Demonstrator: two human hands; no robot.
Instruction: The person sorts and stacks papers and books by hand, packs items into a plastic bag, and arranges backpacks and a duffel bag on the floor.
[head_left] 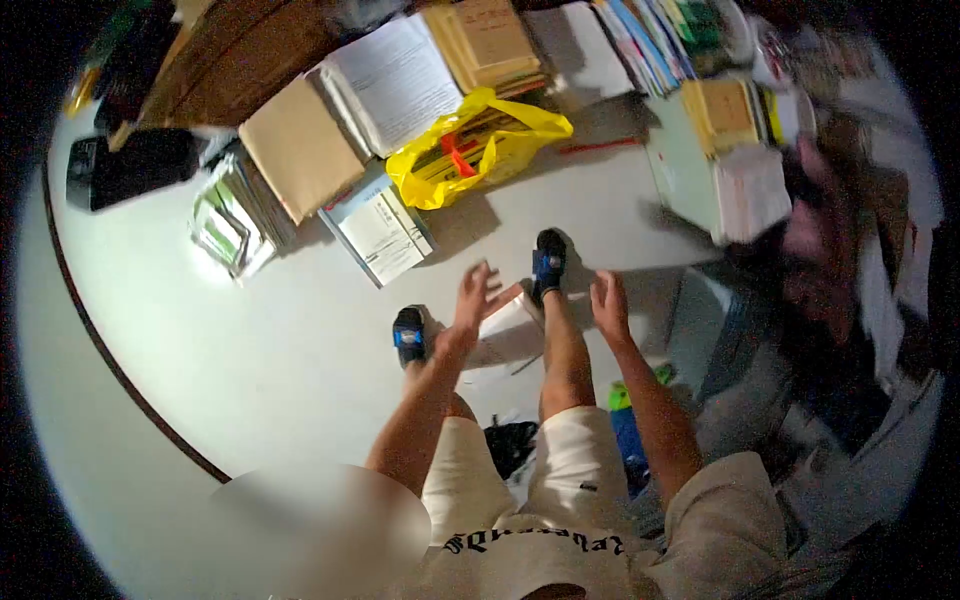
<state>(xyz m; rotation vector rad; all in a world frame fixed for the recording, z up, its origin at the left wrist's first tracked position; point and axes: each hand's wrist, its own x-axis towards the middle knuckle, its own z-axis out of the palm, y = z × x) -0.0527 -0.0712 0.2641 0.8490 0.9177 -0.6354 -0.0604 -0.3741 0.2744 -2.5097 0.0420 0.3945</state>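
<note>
My left hand [475, 298] is raised over the floor between my feet, its fingers spread and nothing in them. Just beside and below it lies a white, box-like stack [508, 335] with a brownish edge; I cannot tell whether the hand touches it. My right hand [608, 300] hangs to the right of my right foot, fingers loosely bent and apart, holding nothing. Ahead of both hands, a yellow plastic bag [420, 185] with red on it stands open around books or papers.
A brown-covered stack [300, 150], white papers [395, 85] and brown envelopes [490, 45] line the far side. A blue-and-white booklet [385, 235] lies before them. Left are bundled booklets [235, 220] and a black case [135, 168]. More piles [750, 190] stand right, near a dark bin [700, 320].
</note>
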